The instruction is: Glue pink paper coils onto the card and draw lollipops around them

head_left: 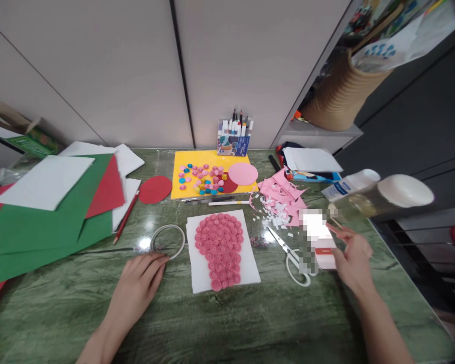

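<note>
My left hand (144, 273) rests on the table, its fingers closed at the lower rim of a thin pale ring (183, 237). Right of it lies a white sheet (250, 275) bearing many pink paper coils (222, 247) set in a shape wide at the top and narrow below. On the far right, my right hand (352, 258) grips the edge of a bright, phone-like slab (326, 258); part of it is blurred into blocks. White-handled scissors (293, 258) lie open just left of the slab.
Behind the sheet, a yellow card (177, 169) carries small coloured coils. Pink scraps (276, 187) with white bits lie near a glue bottle (351, 184) and a white-lidded jar (405, 192). Green paper (49, 222) and a red pencil (127, 217) lie left. Markers (235, 134) stand behind.
</note>
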`<state>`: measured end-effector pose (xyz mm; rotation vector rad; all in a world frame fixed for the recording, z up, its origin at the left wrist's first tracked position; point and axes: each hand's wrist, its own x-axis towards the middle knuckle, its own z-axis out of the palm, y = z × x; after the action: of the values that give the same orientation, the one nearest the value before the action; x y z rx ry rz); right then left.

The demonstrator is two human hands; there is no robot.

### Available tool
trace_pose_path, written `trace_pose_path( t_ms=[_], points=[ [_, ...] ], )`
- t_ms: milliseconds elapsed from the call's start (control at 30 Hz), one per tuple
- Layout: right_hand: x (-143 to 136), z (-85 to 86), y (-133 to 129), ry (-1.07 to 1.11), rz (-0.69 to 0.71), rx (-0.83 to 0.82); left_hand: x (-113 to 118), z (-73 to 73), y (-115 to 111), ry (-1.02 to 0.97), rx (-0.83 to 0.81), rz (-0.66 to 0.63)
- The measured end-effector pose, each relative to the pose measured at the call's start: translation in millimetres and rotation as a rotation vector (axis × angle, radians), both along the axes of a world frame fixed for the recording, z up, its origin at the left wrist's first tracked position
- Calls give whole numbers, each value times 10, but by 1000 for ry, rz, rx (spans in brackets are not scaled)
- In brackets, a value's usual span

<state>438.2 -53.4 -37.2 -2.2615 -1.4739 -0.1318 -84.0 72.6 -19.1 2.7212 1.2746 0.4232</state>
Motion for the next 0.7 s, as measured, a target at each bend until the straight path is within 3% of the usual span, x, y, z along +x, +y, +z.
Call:
trace_pose_path(
  t_ms=[233,467,700],
  points=[
    [-102,43,101,-27,99,-61,-18,-12,1,15,-15,3],
    [-51,19,-119,-21,-59,39,3,11,-6,11,0,5],
    [-95,10,-232,-25,-62,15,7,18,8,16,1,-5]
  ],
)
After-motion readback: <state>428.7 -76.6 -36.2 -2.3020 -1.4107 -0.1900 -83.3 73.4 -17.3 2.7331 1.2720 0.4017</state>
